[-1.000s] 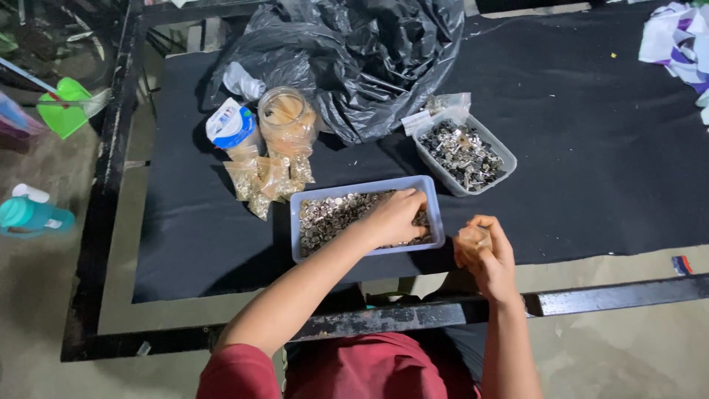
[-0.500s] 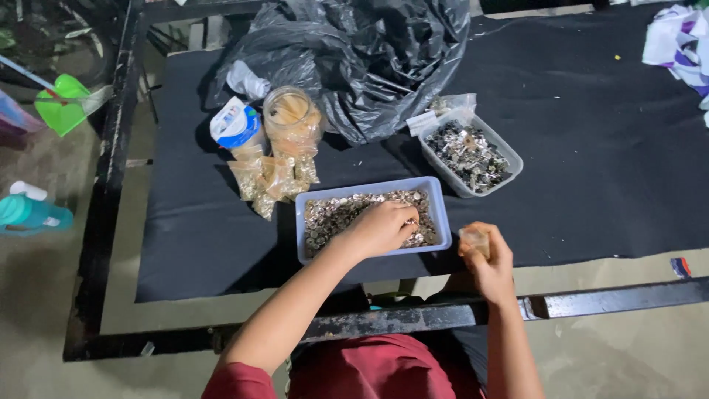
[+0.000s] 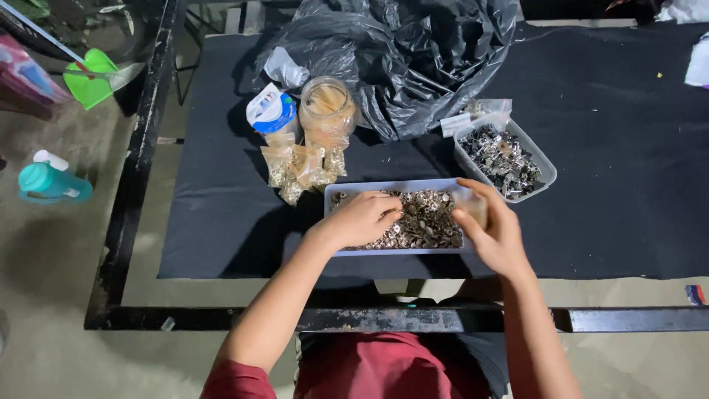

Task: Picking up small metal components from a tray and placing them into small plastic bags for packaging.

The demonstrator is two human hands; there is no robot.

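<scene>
Currently: left hand down inside the shallow pale-blue rectangular plastic tray, fingers curled together onto the small silver metal parts filling it; whether a part is pinched between the fingertips cannot be told. Right hand at the tray's right end, thumb and fingers closed around a small clear plastic bag, mostly hidden by the hand.

Tray sitting near the front edge of the black cloth-covered worktop, roughly mid-width. Second tray of the same sort, grey-white and set at an angle, just behind and right of the first, apart from it, also filled with small metal parts. Empty clear bags with a white label touching its rear corner.

Behind the blue tray toward the left: heap of small filled clear packets, a clear round plastic jar holding tan contents, and a blue-and-white round pot just beside the jar. Large crumpled black plastic sack along the rear edge, its folds reaching the jar.

Off the worktop's left edge, on the concrete floor: teal bottle with white cap and a green plastic scoop. Black metal frame running along the front.
</scene>
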